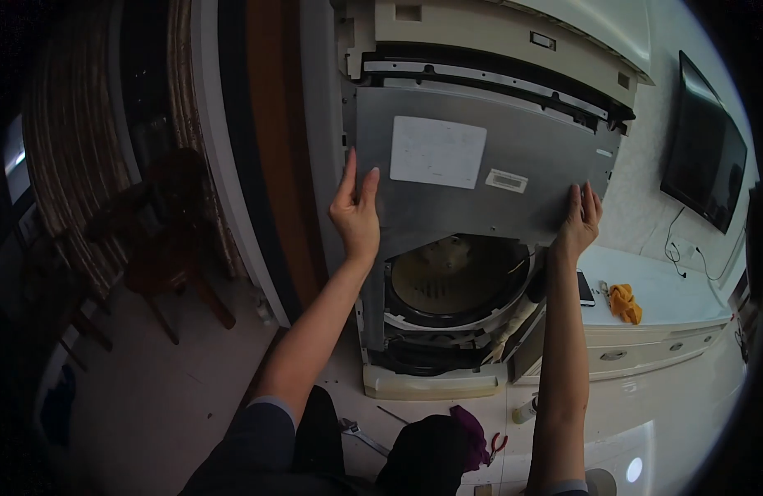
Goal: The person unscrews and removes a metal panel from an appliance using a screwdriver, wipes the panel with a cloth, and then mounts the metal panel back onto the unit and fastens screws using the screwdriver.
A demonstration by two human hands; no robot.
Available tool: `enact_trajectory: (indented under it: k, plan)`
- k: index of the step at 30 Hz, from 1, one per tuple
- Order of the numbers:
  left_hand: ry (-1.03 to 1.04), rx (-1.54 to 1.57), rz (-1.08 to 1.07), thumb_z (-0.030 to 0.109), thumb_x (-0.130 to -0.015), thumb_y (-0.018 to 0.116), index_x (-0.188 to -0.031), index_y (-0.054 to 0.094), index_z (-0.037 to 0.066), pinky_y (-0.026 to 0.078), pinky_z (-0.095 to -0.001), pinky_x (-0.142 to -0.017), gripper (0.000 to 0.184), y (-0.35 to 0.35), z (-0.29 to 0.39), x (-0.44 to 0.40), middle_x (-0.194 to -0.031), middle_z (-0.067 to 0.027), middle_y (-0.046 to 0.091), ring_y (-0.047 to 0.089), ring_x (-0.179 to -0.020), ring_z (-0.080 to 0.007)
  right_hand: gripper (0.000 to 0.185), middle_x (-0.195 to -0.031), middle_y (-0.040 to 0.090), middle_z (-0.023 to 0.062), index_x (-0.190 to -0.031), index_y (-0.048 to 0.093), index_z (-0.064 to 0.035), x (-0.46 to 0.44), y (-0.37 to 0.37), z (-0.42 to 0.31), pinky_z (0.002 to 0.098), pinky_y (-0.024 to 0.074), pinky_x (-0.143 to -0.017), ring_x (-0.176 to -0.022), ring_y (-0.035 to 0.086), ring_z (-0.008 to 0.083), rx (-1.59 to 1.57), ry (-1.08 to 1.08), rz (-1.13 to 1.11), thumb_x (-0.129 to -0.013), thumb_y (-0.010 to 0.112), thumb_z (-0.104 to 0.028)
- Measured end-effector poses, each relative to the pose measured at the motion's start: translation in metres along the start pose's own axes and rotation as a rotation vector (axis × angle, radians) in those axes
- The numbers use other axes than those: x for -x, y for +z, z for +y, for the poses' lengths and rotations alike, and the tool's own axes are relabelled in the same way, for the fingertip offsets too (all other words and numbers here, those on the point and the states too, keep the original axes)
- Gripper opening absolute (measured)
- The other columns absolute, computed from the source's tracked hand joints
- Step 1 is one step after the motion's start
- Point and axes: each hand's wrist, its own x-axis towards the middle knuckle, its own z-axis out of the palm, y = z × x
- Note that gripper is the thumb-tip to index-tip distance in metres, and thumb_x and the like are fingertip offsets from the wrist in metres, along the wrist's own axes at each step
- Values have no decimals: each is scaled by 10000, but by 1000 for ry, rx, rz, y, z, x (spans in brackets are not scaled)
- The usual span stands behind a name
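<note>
A flat grey metal panel with a white label and a small barcode sticker stands in front of a tall cream appliance that looks like a floor-standing air conditioner. My left hand grips the panel's left edge, thumb on the front face. On the right edge, the fingers of my right hand are closed on the panel near its lower corner. Below the panel, the appliance's round black-rimmed fan opening is exposed. Behind the panel, part of that opening is hidden.
A white cabinet to the right bears an orange cloth and a phone. Red-handled pliers, a wrench and a purple cloth lie on the floor near my knees. Wooden chairs stand left.
</note>
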Motion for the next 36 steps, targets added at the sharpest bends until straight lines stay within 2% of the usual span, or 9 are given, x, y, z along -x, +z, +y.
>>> enact_trajectory:
  k: [2,4,5,13,24,27,30,32,36]
  plan:
    - [1,-150,-22,181,-939,663,-1387,525,105,384,-200,-595,475,-4,7,23,-955,-23,703,474,-624,-48,356,-1281,499,48,-1237,633,-5,6,-24,5,265,429,-966,-1107,539,155,132,-59,14,-939,661,-198]
    - [254,-176,-23,149,-933,660,-1383,518,66,496,-261,-820,479,-11,0,52,-1284,-149,622,671,-982,-160,387,-1296,504,56,-1255,598,39,18,-51,14,274,408,-998,-1137,523,161,30,11,40,-955,636,-202]
    - [119,-104,-97,112,-919,661,-1369,521,40,453,-343,-1007,476,-17,6,69,-1342,-156,568,536,-1252,-261,404,-1298,505,57,-1268,578,52,25,-65,18,274,409,-998,-1142,520,158,36,18,69,-957,633,-200]
    - [264,-67,-156,46,-872,687,-1346,543,54,493,-347,-992,495,10,20,84,-1331,-133,576,563,-1221,-290,420,-1322,509,60,-1301,541,53,33,-128,36,279,409,-1004,-1142,525,156,35,47,150,-969,613,-194]
    - [202,-68,-105,93,-893,680,-1340,558,81,545,-325,-857,464,9,15,21,-1258,-150,625,629,-1128,-287,422,-1275,517,59,-1251,605,25,13,-51,1,279,430,-963,-1103,537,146,165,-46,107,-935,668,-248]
    - [147,-51,-63,104,-899,686,-1342,568,94,519,-275,-773,459,6,5,9,-1180,-152,668,658,-947,-156,396,-1277,514,57,-1233,626,13,1,-33,6,270,429,-954,-1090,538,142,139,-93,72,-930,675,-237]
    - [25,-140,-58,104,-907,683,-1347,568,105,439,-225,-629,455,-1,3,3,-964,-108,725,463,-655,-52,366,-1273,519,52,-1216,645,1,-8,-19,5,261,428,-943,-1078,538,134,149,-129,28,-925,682,-218]
    - [124,-95,5,114,-917,674,-1351,565,112,400,-221,-588,447,-1,1,-3,-851,-81,705,368,-615,-72,364,-1260,530,47,-1214,649,-2,-11,-9,3,253,426,-935,-1074,539,131,146,-155,-9,-921,688,-215]
    - [44,-104,-37,131,-924,668,-1352,565,115,414,-221,-596,441,0,8,-8,-914,-101,720,386,-620,-64,369,-1234,549,44,-1219,648,-6,-15,-3,2,248,424,-930,-1066,543,133,131,-134,-27,-919,689,-217]
